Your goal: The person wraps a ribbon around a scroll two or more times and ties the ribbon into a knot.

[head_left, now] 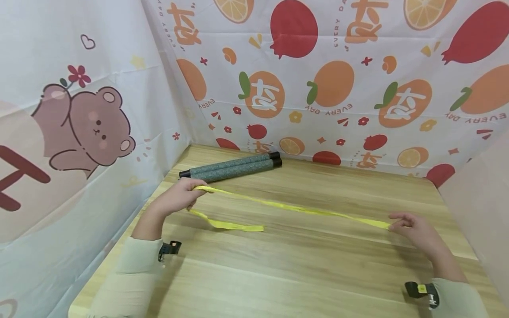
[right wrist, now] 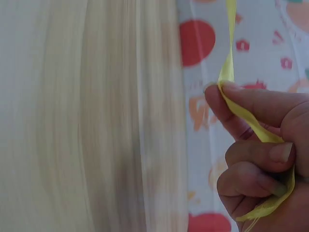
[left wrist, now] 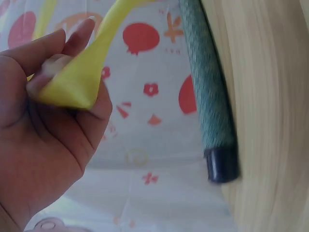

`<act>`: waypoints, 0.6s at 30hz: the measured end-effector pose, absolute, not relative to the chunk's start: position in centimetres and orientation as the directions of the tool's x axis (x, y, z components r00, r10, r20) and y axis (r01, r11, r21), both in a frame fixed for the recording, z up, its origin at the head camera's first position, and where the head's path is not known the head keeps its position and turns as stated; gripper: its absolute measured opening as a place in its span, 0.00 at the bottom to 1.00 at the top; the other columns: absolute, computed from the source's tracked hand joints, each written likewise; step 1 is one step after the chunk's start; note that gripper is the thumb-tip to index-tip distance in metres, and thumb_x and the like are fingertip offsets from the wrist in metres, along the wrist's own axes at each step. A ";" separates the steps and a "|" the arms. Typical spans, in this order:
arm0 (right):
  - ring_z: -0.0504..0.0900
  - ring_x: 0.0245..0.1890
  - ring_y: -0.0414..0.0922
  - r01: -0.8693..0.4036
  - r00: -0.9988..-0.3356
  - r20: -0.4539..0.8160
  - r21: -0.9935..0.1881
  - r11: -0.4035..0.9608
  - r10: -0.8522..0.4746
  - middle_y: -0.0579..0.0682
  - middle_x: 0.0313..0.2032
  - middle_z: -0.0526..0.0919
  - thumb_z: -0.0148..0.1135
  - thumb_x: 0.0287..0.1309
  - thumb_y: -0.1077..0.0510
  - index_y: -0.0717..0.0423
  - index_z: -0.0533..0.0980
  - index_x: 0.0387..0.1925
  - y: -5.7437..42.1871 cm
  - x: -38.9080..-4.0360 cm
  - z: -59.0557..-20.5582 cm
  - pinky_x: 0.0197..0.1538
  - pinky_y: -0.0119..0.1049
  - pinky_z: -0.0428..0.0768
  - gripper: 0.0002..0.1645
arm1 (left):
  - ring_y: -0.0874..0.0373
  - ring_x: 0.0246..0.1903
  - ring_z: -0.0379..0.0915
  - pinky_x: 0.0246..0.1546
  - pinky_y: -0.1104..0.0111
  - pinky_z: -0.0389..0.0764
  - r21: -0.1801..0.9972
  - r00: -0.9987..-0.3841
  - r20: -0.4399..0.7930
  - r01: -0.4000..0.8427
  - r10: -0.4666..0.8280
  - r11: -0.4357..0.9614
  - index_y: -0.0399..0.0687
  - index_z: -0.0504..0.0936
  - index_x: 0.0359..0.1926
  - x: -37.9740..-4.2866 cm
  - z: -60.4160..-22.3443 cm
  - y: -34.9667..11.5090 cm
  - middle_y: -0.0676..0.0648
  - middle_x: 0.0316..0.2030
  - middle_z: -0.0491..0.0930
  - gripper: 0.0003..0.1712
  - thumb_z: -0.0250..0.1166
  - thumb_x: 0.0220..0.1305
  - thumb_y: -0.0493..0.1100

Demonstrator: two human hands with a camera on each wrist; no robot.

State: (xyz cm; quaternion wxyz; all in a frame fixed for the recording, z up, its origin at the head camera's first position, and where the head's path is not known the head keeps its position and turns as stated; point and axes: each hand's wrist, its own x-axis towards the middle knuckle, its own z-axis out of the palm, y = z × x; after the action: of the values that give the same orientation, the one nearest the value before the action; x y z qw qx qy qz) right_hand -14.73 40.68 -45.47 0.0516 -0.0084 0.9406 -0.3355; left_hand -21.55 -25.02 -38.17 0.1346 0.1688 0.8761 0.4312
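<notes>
Fingers (right wrist: 256,155) of the right hand (head_left: 415,230) partly hide the gripped yellow ribbon (head_left: 298,208).

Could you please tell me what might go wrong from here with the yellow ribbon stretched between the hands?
The long, flat yellow fabric ribbon twists near the right hand, so it might kink further. Its free tail trails from the left hand and could tangle. The two green, textured cylindrical rods with black ends lie close to the left hand; a bump might shift them.
</notes>
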 end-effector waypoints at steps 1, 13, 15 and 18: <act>0.76 0.38 0.27 0.022 -0.995 -0.091 -0.624 0.781 -0.045 0.51 0.38 0.86 0.64 0.64 0.46 0.62 0.73 0.61 41.4 -14.7 -45.5 0.38 0.28 0.76 0.32 | 0.55 0.12 0.64 0.17 0.63 0.72 0.795 -0.913 -0.086 0.179 0.400 0.579 0.37 0.81 0.52 -21.6 -38.0 -25.5 0.51 0.12 0.65 0.14 0.53 0.74 0.39; 0.79 0.32 0.34 0.076 -0.996 -0.071 -0.493 0.867 0.046 0.65 0.38 0.86 0.66 0.62 0.50 0.70 0.75 0.55 48.6 -14.4 -46.1 0.33 0.33 0.75 0.30 | 0.58 0.22 0.58 0.25 0.67 0.65 0.585 -0.958 0.019 0.242 0.286 0.774 0.43 0.84 0.49 -22.0 -34.3 -29.0 0.46 0.28 0.73 0.12 0.58 0.68 0.36; 0.83 0.35 0.45 0.097 -0.994 -0.094 -0.484 0.869 0.058 0.70 0.42 0.84 0.65 0.62 0.49 0.71 0.74 0.55 49.1 -14.4 -45.9 0.33 0.36 0.75 0.31 | 0.57 0.21 0.56 0.23 0.66 0.64 0.553 -0.960 0.012 0.240 0.280 0.798 0.43 0.84 0.49 -22.2 -34.2 -29.2 0.48 0.24 0.66 0.13 0.58 0.66 0.34; 0.82 0.41 0.62 0.137 -0.988 -0.122 -0.466 0.874 0.090 0.76 0.47 0.79 0.64 0.62 0.48 0.71 0.73 0.55 49.3 -14.2 -45.7 0.33 0.39 0.74 0.32 | 0.55 0.22 0.60 0.24 0.64 0.66 0.496 -0.959 0.007 0.249 0.283 0.832 0.43 0.83 0.48 -22.5 -34.9 -29.5 0.46 0.26 0.69 0.15 0.58 0.63 0.32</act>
State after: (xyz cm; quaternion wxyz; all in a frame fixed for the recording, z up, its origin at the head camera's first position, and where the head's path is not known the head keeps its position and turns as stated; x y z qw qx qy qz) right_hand -14.24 49.34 -45.67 0.0482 0.0586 0.9668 -0.2438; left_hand -22.54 -29.55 -34.88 0.0333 0.1391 0.9565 0.2544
